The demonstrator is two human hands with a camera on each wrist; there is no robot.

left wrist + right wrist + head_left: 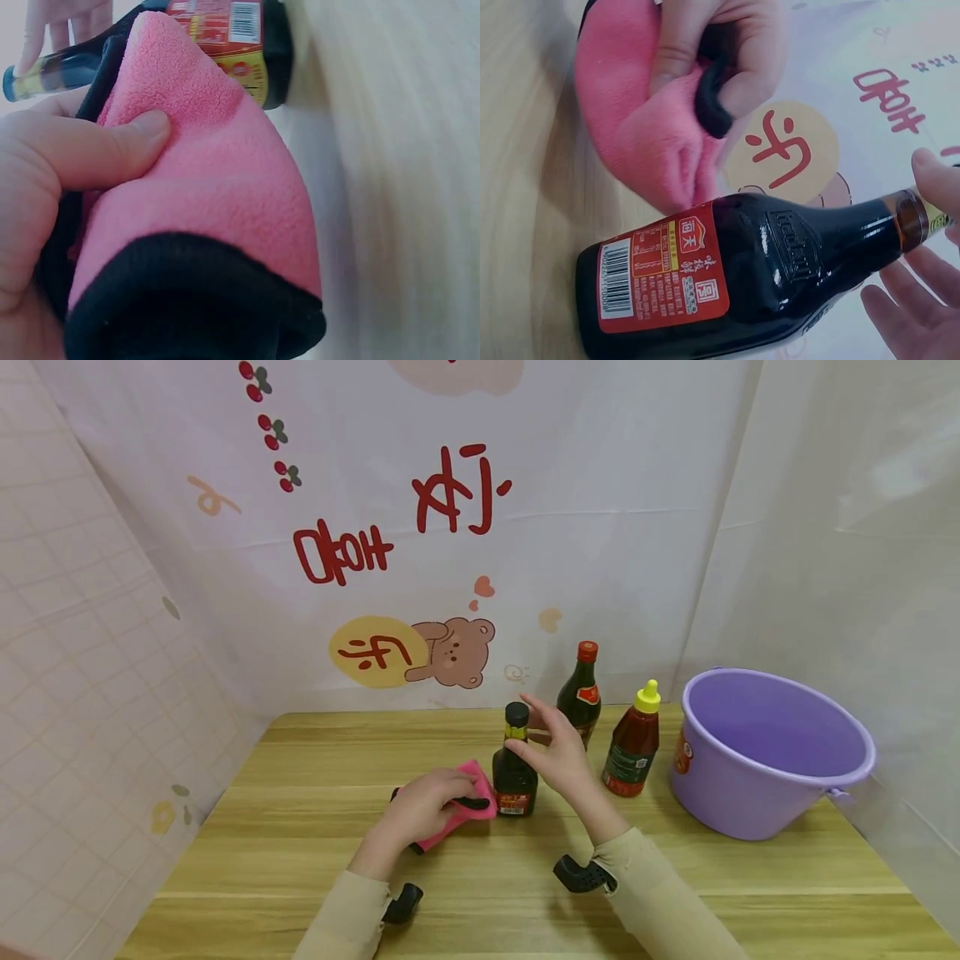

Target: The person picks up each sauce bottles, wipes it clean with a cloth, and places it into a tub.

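Left hand grips cloth, right hand bottle; bucket head-view only.

Bright, soft light fills the head view, with pale glare on the right-hand wall and faint shadows on the tabletop; the left wrist view is hazy; highlights streak the bottle.

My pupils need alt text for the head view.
A left hand holds a pink cloth beside an upright dark bottle, the right hand at its neck. Farther right stand a red-capped bottle, yellow-topped bottle and purple bucket.
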